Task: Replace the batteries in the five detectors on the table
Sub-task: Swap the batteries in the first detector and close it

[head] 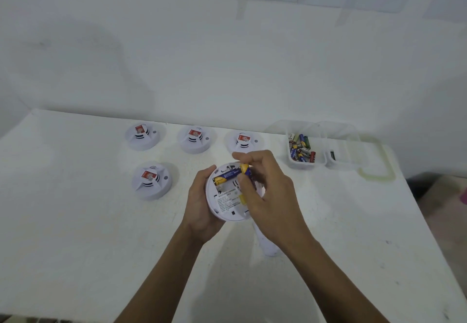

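- The upturned detector [228,202], held just above the desk [75,234], looks light and rigid; it is best cupped by its rim.
- The battery [244,169] is small and smooth, likely slippery; pinch its sides.
- The left hand [199,209] curls round the detector's edge.
- The right hand [267,191] pinches the battery at the compartment.

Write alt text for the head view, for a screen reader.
A person's left hand holds an upturned white detector while the right hand pinches a blue-and-yellow battery at its open compartment. On the white table, four more detectors sit dome-up, with a clear tub of loose batteries to the right.
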`<state>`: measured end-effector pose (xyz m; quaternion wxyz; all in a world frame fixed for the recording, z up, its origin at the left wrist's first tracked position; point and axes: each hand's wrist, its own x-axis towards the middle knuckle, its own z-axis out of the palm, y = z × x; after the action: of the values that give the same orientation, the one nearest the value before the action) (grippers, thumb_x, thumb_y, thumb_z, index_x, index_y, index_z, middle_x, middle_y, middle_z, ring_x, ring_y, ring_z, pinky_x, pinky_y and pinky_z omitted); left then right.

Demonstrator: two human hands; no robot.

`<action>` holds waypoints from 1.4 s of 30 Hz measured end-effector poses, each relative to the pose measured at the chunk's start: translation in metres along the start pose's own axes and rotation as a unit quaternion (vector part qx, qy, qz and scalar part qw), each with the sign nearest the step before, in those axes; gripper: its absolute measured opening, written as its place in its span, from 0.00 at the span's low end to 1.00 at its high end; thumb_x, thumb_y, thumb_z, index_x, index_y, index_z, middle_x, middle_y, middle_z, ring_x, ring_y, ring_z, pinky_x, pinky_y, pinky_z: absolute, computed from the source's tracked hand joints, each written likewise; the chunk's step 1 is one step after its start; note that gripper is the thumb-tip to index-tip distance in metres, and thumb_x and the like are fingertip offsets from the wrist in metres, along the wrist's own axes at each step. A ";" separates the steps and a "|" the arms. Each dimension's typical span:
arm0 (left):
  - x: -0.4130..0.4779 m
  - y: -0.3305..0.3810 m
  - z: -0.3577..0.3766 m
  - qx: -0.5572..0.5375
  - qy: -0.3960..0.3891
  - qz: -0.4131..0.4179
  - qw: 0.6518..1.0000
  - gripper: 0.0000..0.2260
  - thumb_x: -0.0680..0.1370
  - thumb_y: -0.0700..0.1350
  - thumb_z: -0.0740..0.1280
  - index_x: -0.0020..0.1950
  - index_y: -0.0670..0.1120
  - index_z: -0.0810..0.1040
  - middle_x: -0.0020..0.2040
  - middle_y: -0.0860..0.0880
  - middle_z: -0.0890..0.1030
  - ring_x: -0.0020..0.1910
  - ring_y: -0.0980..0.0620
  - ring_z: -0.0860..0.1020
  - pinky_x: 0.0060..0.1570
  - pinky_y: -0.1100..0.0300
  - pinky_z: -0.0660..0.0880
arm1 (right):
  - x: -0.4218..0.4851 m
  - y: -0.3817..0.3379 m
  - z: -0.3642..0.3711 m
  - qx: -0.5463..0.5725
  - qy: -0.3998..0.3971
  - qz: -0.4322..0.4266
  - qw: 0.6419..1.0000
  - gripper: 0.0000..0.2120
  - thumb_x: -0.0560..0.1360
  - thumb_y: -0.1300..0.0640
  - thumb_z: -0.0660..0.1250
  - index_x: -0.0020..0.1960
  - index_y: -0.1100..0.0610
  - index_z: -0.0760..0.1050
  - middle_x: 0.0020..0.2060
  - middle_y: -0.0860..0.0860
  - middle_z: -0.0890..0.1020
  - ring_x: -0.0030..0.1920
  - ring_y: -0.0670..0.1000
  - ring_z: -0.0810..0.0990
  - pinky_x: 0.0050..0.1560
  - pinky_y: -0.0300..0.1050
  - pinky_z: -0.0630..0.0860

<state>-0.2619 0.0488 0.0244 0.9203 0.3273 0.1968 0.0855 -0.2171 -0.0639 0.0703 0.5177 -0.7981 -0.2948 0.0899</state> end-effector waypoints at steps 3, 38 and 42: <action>0.001 -0.001 -0.002 -0.005 0.019 0.008 1.000 0.21 0.75 0.54 0.55 0.39 0.49 0.86 0.40 0.46 0.84 0.36 0.50 0.83 0.36 0.58 0.81 | -0.003 0.004 0.004 0.004 0.059 -0.004 0.998 0.11 0.75 0.50 0.66 0.56 0.51 0.74 0.53 0.47 0.80 0.52 0.46 0.80 0.54 0.45 0.80; 0.009 -0.005 -0.012 -0.002 0.059 0.019 0.998 0.26 0.81 0.52 0.49 0.42 0.48 0.86 0.40 0.46 0.85 0.35 0.49 0.83 0.35 0.58 0.81 | -0.010 0.038 0.042 -0.179 0.252 -0.087 0.947 0.18 0.65 0.48 0.72 0.49 0.59 0.81 0.47 0.56 0.82 0.47 0.46 0.74 0.44 0.38 0.76; 0.012 -0.006 -0.015 -0.001 0.062 0.016 0.998 0.30 0.82 0.51 0.47 0.35 0.50 0.86 0.36 0.48 0.85 0.32 0.51 0.83 0.33 0.60 0.81 | -0.010 0.045 0.044 -0.236 0.250 -0.128 0.930 0.18 0.66 0.48 0.72 0.48 0.60 0.83 0.47 0.55 0.84 0.49 0.50 0.77 0.47 0.37 0.74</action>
<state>-0.2577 0.0561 0.0060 0.9051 0.3236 0.2482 0.1205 -0.2275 -0.0486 0.0094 0.3783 -0.8496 -0.2680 -0.2514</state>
